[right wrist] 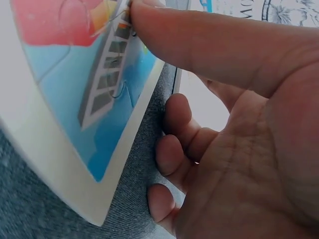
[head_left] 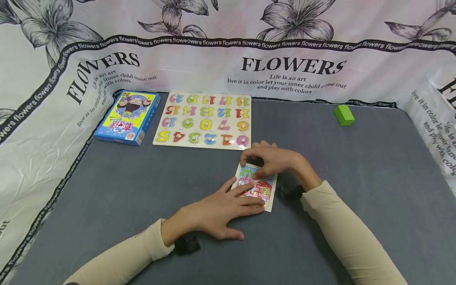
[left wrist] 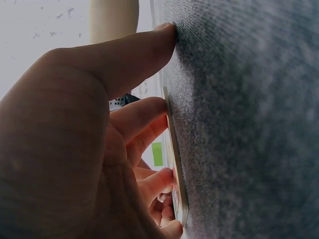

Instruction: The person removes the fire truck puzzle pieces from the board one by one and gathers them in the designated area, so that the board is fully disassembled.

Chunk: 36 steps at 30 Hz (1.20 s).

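Observation:
A small jigsaw puzzle [head_left: 265, 191] in a pale frame lies on the grey cloth, its colourful picture partly hidden by both hands. Across its left side my left hand [head_left: 222, 211] rests with fingers spread and fairly straight. The left thumb stays off the board, its tip at the cloth in the left wrist view. At the puzzle's far end, my right hand [head_left: 278, 160] bends its index finger to the corner and sets the thumb on the picture. In the right wrist view the thumb [right wrist: 199, 42] touches a printed ladder [right wrist: 107, 74], while other fingers curl beside the board.
Just beyond the puzzle lies a number board [head_left: 199, 147] with coloured numerals, upside down to me. A blue and yellow box [head_left: 122, 118] sits to its left. A green block [head_left: 344, 115] stands at the back right, near the floral sheet [head_left: 199, 67].

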Each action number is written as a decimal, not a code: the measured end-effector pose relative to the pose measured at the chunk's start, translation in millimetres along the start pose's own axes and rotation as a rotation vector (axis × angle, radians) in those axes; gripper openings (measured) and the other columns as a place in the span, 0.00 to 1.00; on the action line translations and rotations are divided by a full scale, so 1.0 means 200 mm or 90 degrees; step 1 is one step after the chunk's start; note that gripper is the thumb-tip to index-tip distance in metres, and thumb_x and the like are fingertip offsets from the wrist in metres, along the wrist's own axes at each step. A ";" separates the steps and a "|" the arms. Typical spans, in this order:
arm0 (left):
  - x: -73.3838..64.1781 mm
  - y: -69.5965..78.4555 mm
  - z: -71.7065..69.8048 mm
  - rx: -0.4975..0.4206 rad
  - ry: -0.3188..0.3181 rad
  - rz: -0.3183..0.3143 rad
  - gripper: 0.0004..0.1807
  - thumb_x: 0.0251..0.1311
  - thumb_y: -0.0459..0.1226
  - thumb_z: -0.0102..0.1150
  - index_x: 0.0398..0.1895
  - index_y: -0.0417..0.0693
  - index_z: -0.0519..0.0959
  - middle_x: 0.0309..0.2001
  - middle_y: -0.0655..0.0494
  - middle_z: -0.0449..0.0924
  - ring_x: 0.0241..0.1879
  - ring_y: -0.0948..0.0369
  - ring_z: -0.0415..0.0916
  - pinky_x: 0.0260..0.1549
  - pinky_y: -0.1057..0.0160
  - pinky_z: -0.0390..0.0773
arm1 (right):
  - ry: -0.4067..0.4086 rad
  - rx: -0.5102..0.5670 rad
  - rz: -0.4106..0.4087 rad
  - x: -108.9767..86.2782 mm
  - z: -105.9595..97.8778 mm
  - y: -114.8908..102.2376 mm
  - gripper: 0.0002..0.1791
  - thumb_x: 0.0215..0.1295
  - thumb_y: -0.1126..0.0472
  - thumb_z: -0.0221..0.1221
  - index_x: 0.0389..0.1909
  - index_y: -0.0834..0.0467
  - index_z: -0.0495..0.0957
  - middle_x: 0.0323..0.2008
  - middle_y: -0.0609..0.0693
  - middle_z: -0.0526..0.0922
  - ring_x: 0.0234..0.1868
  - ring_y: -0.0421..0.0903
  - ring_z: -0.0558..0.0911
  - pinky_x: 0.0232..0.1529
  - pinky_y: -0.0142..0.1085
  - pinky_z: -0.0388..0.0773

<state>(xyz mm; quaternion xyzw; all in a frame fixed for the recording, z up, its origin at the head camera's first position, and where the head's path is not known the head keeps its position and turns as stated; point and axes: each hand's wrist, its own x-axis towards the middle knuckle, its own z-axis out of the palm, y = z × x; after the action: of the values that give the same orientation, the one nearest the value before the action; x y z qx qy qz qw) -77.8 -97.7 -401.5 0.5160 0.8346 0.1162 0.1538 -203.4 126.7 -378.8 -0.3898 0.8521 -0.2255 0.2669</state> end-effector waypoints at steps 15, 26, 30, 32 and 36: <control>0.00 0.01 0.01 -0.001 -0.002 0.000 0.42 0.64 0.60 0.61 0.79 0.65 0.60 0.80 0.69 0.54 0.84 0.53 0.38 0.76 0.32 0.41 | -0.008 -0.011 0.013 0.00 0.00 -0.01 0.19 0.59 0.61 0.71 0.49 0.40 0.80 0.46 0.49 0.76 0.48 0.49 0.68 0.46 0.44 0.58; -0.01 0.01 0.01 -0.012 0.001 0.002 0.42 0.65 0.60 0.61 0.79 0.64 0.61 0.80 0.69 0.55 0.83 0.52 0.39 0.76 0.32 0.40 | -0.029 -0.014 0.042 0.01 -0.01 -0.05 0.19 0.57 0.64 0.70 0.45 0.41 0.79 0.45 0.49 0.75 0.48 0.49 0.67 0.48 0.46 0.59; 0.00 0.01 0.00 -0.011 0.003 0.002 0.42 0.64 0.60 0.62 0.79 0.64 0.61 0.80 0.68 0.56 0.83 0.52 0.40 0.76 0.32 0.41 | -0.036 -0.009 0.046 0.02 -0.01 -0.05 0.19 0.56 0.64 0.71 0.43 0.41 0.79 0.45 0.49 0.74 0.48 0.49 0.66 0.49 0.47 0.58; 0.00 0.01 0.00 -0.010 0.002 0.002 0.42 0.64 0.60 0.62 0.79 0.64 0.61 0.80 0.68 0.56 0.83 0.53 0.40 0.76 0.32 0.41 | -0.035 -0.008 0.040 0.02 -0.01 -0.04 0.19 0.56 0.64 0.71 0.43 0.41 0.78 0.45 0.49 0.74 0.48 0.49 0.66 0.49 0.47 0.57; 0.00 0.01 0.00 -0.006 0.001 0.001 0.42 0.64 0.60 0.62 0.79 0.64 0.61 0.80 0.69 0.56 0.83 0.53 0.40 0.76 0.32 0.41 | -0.031 -0.003 0.035 0.02 -0.01 -0.02 0.20 0.55 0.64 0.72 0.44 0.41 0.78 0.46 0.48 0.75 0.47 0.49 0.65 0.48 0.46 0.56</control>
<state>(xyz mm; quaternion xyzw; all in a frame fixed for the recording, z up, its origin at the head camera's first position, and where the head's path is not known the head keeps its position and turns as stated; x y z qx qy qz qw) -75.9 -96.3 -400.8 0.5156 0.8339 0.1208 0.1558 -205.1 120.4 -375.6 -0.3726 0.8561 -0.2062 0.2927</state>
